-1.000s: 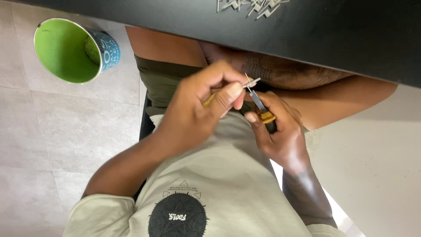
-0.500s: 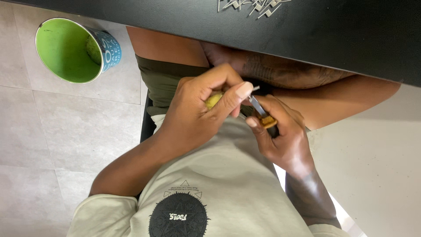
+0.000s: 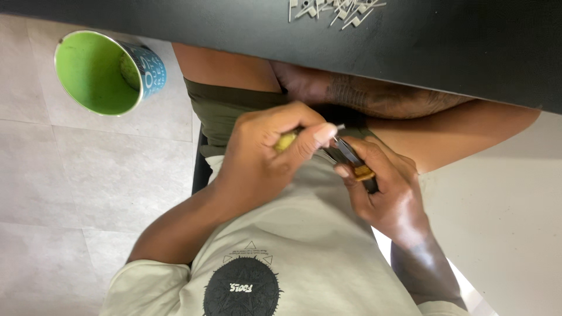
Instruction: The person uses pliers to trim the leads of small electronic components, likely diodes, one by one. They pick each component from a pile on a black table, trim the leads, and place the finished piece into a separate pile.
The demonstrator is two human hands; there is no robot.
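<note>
left hand (image 3: pixel 266 158) clamped on yellow piece (image 3: pixel 285 141) | right hand (image 3: pixel 383 187) gripping pliers (image 3: pixel 354 161) | wrists bent inward

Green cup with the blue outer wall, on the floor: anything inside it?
The green cup with the blue outer wall lies tilted, its mouth toward the camera. Only its bare green inner wall shows; nothing is visible inside. The bottom near the far wall is shadowed, so small bits there cannot be ruled out.
</note>
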